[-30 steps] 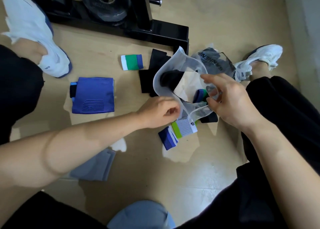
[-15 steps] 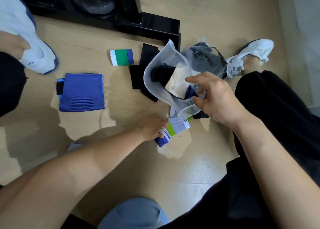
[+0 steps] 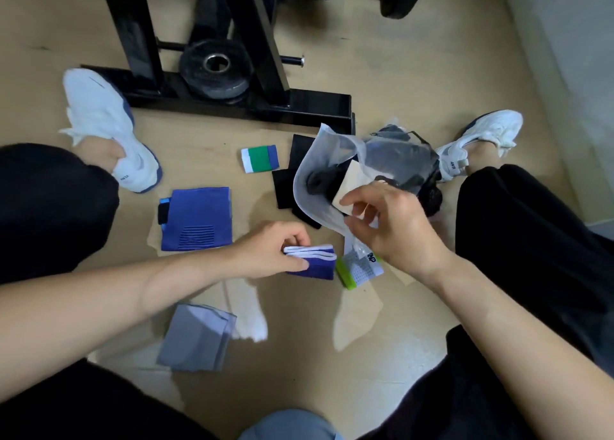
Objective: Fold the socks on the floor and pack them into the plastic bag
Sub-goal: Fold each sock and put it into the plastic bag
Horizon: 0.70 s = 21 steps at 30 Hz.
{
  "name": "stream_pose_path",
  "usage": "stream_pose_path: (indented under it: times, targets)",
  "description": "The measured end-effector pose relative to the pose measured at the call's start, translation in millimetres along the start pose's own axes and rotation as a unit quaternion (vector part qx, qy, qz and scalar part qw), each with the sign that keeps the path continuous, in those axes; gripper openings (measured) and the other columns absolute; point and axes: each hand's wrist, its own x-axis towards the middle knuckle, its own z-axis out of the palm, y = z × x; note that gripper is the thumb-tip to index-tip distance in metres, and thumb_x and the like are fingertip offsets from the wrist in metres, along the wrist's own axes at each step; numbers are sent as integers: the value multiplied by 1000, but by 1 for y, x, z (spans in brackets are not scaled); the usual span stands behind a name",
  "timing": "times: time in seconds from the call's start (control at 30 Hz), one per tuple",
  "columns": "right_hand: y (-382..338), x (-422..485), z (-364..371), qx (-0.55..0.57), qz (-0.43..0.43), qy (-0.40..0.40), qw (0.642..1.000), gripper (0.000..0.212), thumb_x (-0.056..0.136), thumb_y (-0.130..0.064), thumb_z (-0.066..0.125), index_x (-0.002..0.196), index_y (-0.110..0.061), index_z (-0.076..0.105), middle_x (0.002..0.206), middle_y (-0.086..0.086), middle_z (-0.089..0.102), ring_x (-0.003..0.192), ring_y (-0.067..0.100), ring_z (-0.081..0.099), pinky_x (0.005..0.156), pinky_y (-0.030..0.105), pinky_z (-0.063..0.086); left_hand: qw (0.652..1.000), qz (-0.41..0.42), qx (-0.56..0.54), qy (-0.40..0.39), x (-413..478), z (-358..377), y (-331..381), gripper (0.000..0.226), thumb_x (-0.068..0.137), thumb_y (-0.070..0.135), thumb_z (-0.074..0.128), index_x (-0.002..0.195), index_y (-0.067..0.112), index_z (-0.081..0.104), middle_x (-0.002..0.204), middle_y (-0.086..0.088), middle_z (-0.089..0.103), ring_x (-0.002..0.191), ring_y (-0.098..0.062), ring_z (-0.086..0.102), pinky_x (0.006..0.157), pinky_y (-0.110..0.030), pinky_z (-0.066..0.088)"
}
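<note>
My left hand (image 3: 275,251) pinches a folded blue sock with white edges (image 3: 314,260) just above the floor. My right hand (image 3: 388,226) holds open the near rim of the translucent plastic bag (image 3: 320,170), which has dark socks and a beige card inside. A white and lime-green sock (image 3: 360,270) lies under my right wrist. On the floor lie a folded blue sock (image 3: 197,218), a grey folded sock (image 3: 196,338), a white-green-blue sock (image 3: 259,159) and black socks (image 3: 285,187).
A black metal weight rack (image 3: 232,107) with a weight plate (image 3: 216,69) stands at the back. My two white shoes (image 3: 109,123) (image 3: 478,140) and dark trouser legs flank the socks. A second clear packet (image 3: 398,160) lies behind the bag.
My left hand has let go of the bag rim, reached down and picked up the blue sock with white edges. My right hand still holds the bag open.
</note>
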Motion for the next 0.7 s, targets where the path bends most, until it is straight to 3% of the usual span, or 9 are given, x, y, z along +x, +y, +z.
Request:
stream_pose_path:
  times: [0.07,0.17,0.23,0.3,0.4,0.57,0.7]
  targets:
    - [-9,-9,8,44,16,-68,997,30,83,-19,78,111,-19,69,95,-6,63,68,12,61,68,29,52,999,-2,-32,11,-20,-16,16,21,78,22,83,92,27,69,85,6,75,80,-16,71,77,-35,57]
    - [-20,-18,16,63,49,-150,985,41,87,-33,75,125,-20,64,114,-6,63,73,11,65,70,24,52,996,7,-78,33,-45,-34,38,15,80,18,83,92,23,75,86,2,76,82,-17,72,76,-25,56]
    - [-25,-21,18,68,63,-167,982,40,88,-35,74,125,-22,64,114,-7,64,73,9,64,68,17,49,996,22,-72,53,-55,-41,48,9,83,12,80,87,19,78,83,2,77,80,-14,71,76,-20,55]
    - [-29,-24,22,101,83,-169,977,36,87,-33,74,121,-24,65,110,-8,65,72,7,62,65,13,47,995,28,-65,75,-59,-41,50,10,85,8,77,83,18,78,82,3,77,80,-15,72,78,-23,57]
    - [-31,-28,37,145,119,-179,966,36,85,-31,77,119,-27,66,110,-8,65,76,6,63,70,16,51,993,15,-78,89,-58,-35,45,11,87,10,76,84,20,79,82,4,77,80,-13,72,76,-24,56]
    - [-18,-28,61,105,151,-214,959,32,86,-28,75,117,-29,66,105,-7,64,81,8,64,76,29,57,996,-41,-43,61,-45,-26,8,6,86,19,77,89,25,78,86,9,76,83,-3,69,74,-14,50]
    - [-7,-27,79,46,144,-260,954,28,85,-29,74,112,-29,67,97,-11,64,78,10,60,80,28,53,994,-106,40,3,-38,-22,-42,9,84,26,79,90,32,75,87,16,74,86,1,69,81,-21,55]
